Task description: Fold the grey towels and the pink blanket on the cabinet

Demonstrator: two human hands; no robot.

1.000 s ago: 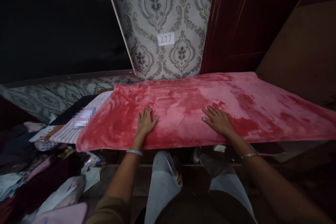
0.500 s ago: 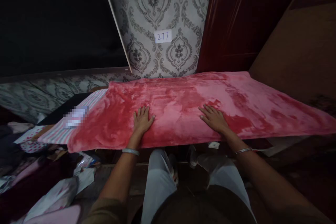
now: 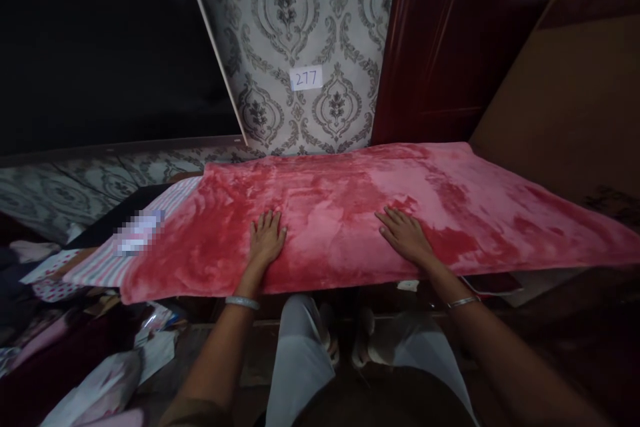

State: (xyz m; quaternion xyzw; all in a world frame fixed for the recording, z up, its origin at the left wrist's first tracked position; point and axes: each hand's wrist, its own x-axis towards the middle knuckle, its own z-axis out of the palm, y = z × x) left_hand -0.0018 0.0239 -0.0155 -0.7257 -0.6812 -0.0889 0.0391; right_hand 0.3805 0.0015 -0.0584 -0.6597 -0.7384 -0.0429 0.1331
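A plush pink-and-red blanket [image 3: 330, 207] lies spread across a long low surface in front of me. Both palms rest flat on it, near its front edge. My left hand [image 3: 267, 238] is left of the middle, fingers slightly spread and pointing away from me. To the right, my right hand [image 3: 406, 233] lies with its fingers angled inward. Neither hand grips the cloth. Darker red streaks show in the pile where it is brushed another way. Beyond the blanket's left end, a striped cloth [image 3: 97, 267] sticks out, partly covered by it.
A large dark screen [image 3: 110, 47] stands at the back left. Behind the blanket are patterned wallpaper with a paper label [image 3: 306, 77] and a dark red door [image 3: 445, 40]. A cardboard panel [image 3: 575, 93] leans at the right. Clothes and papers [image 3: 100, 387] clutter the lower left.
The view has tilted up and shifted slightly, so the scene sits a little lower. Both hands stay flat on the blanket, with hardly any movement across it.
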